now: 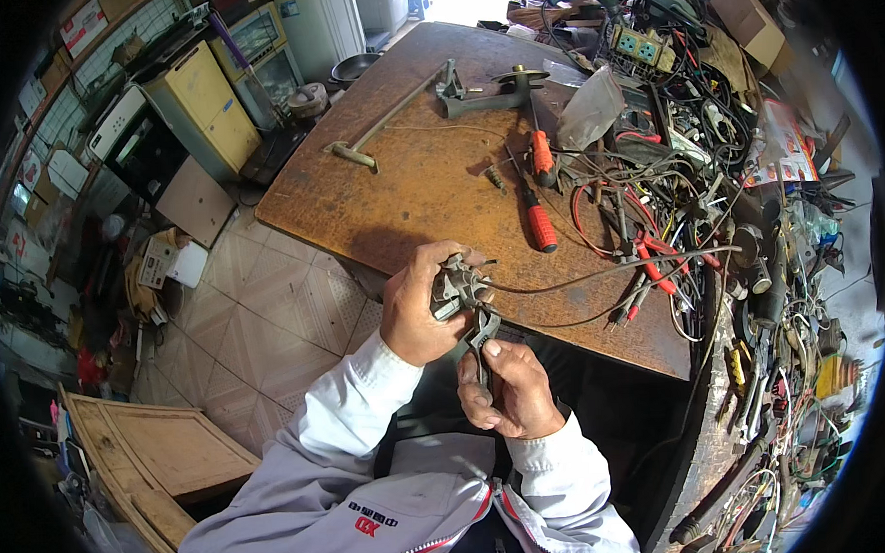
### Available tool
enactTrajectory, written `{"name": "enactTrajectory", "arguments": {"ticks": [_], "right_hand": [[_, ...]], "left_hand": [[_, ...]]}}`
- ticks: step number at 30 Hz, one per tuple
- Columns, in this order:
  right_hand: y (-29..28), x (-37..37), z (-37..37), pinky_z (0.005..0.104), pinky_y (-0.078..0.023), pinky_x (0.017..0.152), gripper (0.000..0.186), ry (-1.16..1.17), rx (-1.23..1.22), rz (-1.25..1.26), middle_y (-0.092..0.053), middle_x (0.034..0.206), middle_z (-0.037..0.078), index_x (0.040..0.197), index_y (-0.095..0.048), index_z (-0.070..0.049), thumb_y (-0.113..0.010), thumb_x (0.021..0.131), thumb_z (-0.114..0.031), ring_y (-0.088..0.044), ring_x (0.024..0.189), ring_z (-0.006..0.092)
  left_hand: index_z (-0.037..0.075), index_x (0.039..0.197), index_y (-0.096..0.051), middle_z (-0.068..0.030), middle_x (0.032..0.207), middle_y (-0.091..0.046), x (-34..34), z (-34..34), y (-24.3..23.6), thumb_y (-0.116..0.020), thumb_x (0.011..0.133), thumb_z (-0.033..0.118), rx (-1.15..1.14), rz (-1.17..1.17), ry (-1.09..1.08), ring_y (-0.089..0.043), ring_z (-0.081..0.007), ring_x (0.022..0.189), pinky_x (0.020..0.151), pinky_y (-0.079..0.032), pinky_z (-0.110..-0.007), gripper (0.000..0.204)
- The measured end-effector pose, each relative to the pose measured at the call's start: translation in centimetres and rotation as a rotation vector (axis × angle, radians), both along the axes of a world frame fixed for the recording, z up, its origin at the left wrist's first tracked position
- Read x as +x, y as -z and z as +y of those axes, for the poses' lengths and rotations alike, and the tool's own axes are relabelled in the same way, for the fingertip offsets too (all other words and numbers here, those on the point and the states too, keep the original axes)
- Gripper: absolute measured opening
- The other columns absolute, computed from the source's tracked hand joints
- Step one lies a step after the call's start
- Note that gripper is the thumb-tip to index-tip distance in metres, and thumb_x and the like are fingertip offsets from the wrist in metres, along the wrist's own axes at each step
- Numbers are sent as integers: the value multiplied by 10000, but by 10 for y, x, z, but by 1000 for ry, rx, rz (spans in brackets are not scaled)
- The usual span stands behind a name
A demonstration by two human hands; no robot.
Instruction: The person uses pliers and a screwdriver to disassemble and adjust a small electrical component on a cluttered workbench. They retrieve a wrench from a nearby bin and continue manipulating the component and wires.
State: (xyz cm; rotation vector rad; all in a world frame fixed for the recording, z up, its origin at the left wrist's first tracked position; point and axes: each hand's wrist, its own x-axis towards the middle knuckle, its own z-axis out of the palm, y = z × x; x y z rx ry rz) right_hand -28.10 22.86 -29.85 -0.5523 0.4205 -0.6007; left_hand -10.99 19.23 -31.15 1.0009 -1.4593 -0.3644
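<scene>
My left hand (416, 307) grips a small grey metal part (458, 288) with a dark cable (598, 271) running off it to the right. My right hand (510, 391) is closed on the handles of a pair of pliers (482, 336), whose jaws touch the underside of the metal part. Both hands hover just in front of the near edge of a brown wooden table (400, 180). Grey-white sleeves cover both forearms.
Two red-handled screwdrivers (540, 224) lie on the table beyond my hands, with a long metal rod (379, 128) and a dark metal bracket (485, 95) farther back. A heap of wires and tools (712, 189) covers the right side. Appliances (203, 104) and a wooden board (146, 453) stand on the tiled floor at left.
</scene>
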Motion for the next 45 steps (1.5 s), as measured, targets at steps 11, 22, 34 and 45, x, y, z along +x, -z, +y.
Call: {"name": "enactTrajectory", "arguments": {"ticks": [11, 22, 34, 45], "right_hand": [[2, 11, 6, 254, -292, 382, 490, 67, -67, 57, -445, 568, 52, 868, -549, -1, -457, 1053, -446, -368, 398, 120], [6, 2, -3, 270, -279, 396, 512, 71, -232, 207, -416, 533, 33, 800, -544, -12, -523, 1020, -474, -360, 412, 126], [-1, 14, 8, 271, -314, 407, 482, 102, -10, -18, -415, 565, 38, 860, -538, -12, -501, 1031, -461, -358, 413, 125], [8, 23, 10, 277, -317, 404, 464, 113, 9, -130, -424, 574, 45, 870, -543, -5, -510, 1032, -439, -381, 425, 131]], "left_hand": [[21, 1216, -492, -138, 1040, -708, 4, -2, 0, -834, 713, -22, -4, -32, 35, -727, -205, 888, 758, -585, -310, 610], [15, 1225, -520, -139, 1050, -716, 12, -2, -6, -838, 677, -23, 86, -86, 111, -730, -246, 933, 786, -587, -325, 636], [33, 1225, -518, -118, 1037, -699, 5, -1, -7, -821, 685, -37, 74, -81, 44, -719, -248, 889, 754, -579, -332, 623], [13, 1250, -503, -143, 1057, -695, 6, -2, 2, -834, 698, -13, 7, -62, 33, -722, -260, 906, 768, -582, -336, 644]]}}
